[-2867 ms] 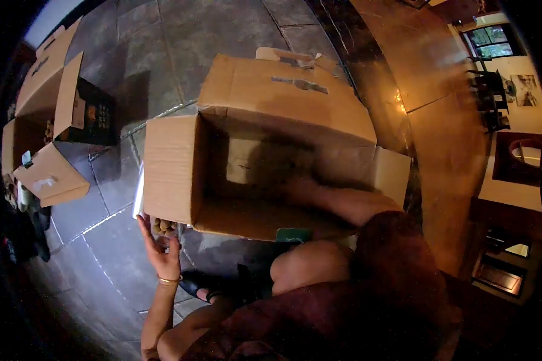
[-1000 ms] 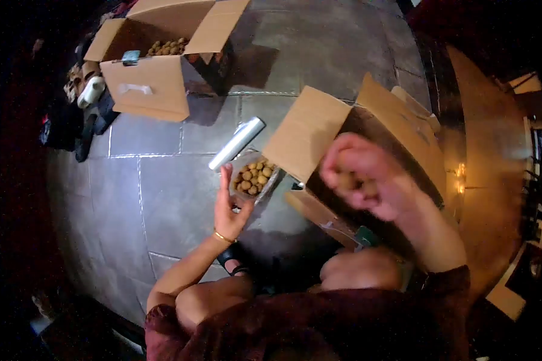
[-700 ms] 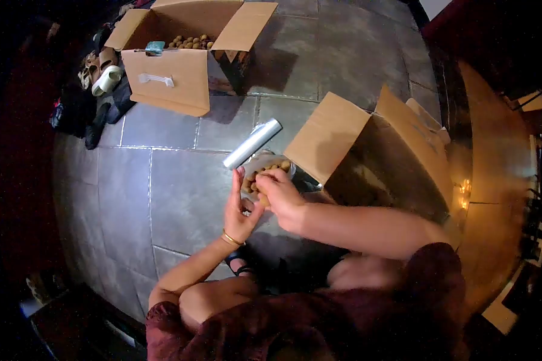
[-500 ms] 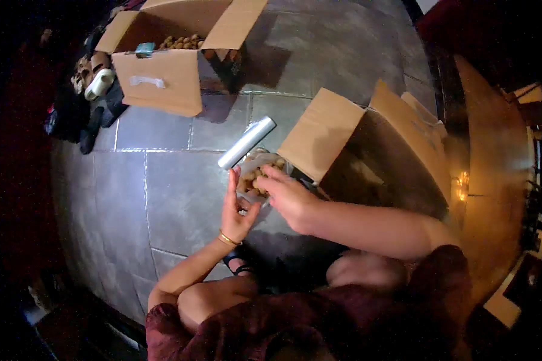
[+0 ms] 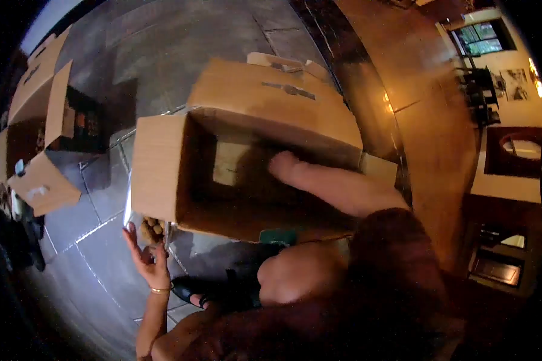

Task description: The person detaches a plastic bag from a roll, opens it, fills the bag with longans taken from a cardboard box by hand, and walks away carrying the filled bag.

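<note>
My left hand (image 5: 149, 263) is at the clear plastic bag of brown, round, walnut-like pieces (image 5: 153, 229), thumb and fingers at the bag's edge. That bag rests on the tiled floor beside a large open cardboard box (image 5: 158, 165). Deep inside this box is my right hand (image 5: 281, 163); its fingers are lost in the dark, so what they touch is hidden. A pale patch (image 5: 226, 163) shows in the box's shadowy interior. Just above my left fingers, a silvery roll (image 5: 127, 201) is partly covered by the box flap.
Another open cardboard box (image 5: 48, 180) stands at the far left, with shoes (image 5: 36, 240) beside it. A green piece (image 5: 277, 236) lies at the near box's front edge, close to my knee. Wooden flooring (image 5: 427, 120) borders the tiles at right.
My right hand has left the bag and gone into the near box. My left hand has stayed by the bag. The view has swung right, bringing the box to the middle.
</note>
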The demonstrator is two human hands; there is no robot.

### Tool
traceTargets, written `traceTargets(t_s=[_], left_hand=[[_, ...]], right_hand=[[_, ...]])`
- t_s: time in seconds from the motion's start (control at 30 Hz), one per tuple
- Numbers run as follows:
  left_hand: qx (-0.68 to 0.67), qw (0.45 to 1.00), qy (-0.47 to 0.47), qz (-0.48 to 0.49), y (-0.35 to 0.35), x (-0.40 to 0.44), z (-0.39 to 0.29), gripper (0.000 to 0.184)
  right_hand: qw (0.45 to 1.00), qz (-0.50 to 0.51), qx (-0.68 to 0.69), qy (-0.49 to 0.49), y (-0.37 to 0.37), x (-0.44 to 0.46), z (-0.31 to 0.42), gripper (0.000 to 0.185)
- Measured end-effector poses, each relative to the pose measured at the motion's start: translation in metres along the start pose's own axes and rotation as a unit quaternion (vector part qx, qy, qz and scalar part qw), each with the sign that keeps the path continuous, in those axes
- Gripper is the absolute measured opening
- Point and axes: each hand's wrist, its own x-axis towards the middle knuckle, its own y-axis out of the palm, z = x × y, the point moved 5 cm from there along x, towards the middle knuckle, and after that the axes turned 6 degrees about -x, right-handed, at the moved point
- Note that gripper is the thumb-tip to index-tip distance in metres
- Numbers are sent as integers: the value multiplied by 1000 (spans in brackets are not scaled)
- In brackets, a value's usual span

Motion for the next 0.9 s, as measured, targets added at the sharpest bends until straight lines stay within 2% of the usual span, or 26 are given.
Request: traceTargets(t_s=[0.07,0.13,0.23,0.33,0.37,0.4,0.47,0.53,0.6,0.67,0.73,0.8,0.87,0.9], left_hand=[[20,1000,8,-3,-4,-2,7,85],[8,1000,-20,-6,-2,-4,5,85],[15,999,-31,-2,0,-2,4,84],[0,1000,-14,0,6,0,3,83],[-4,1000,-25,0,7,0,5,82],[-8,999,-37,-1,9,0,6,82],[-21,999,-40,2,12,0,8,81],[-40,999,-20,8,15,1,10,80],[-42,998,-37,7,15,2,7,80],[-40,998,-46,5,14,1,5,80],[-38,998,-42,4,14,2,4,80],[-26,999,-40,1,12,3,4,80],[-22,999,-30,-5,10,5,4,80],[-24,999,-21,-10,11,6,3,80]], right_hand=[[999,16,-12,27,72,41,1,19],[996,27,40,77,123,73,-2,20],[1000,-19,1,10,106,54,-1,21],[997,78,-4,-11,55,19,-5,25],[987,-4,125,95,64,22,-11,27],[944,-87,251,197,99,29,-12,29],[901,-151,332,236,161,34,-5,34],[952,-119,255,118,198,37,10,41],[969,31,224,95,148,4,19,45],[975,92,181,93,130,-11,28,47],[982,60,132,118,124,-16,34,48],[965,-44,124,225,108,-27,49,53],[939,-111,193,261,95,-33,51,58],[924,-123,266,244,92,-35,49,61]])
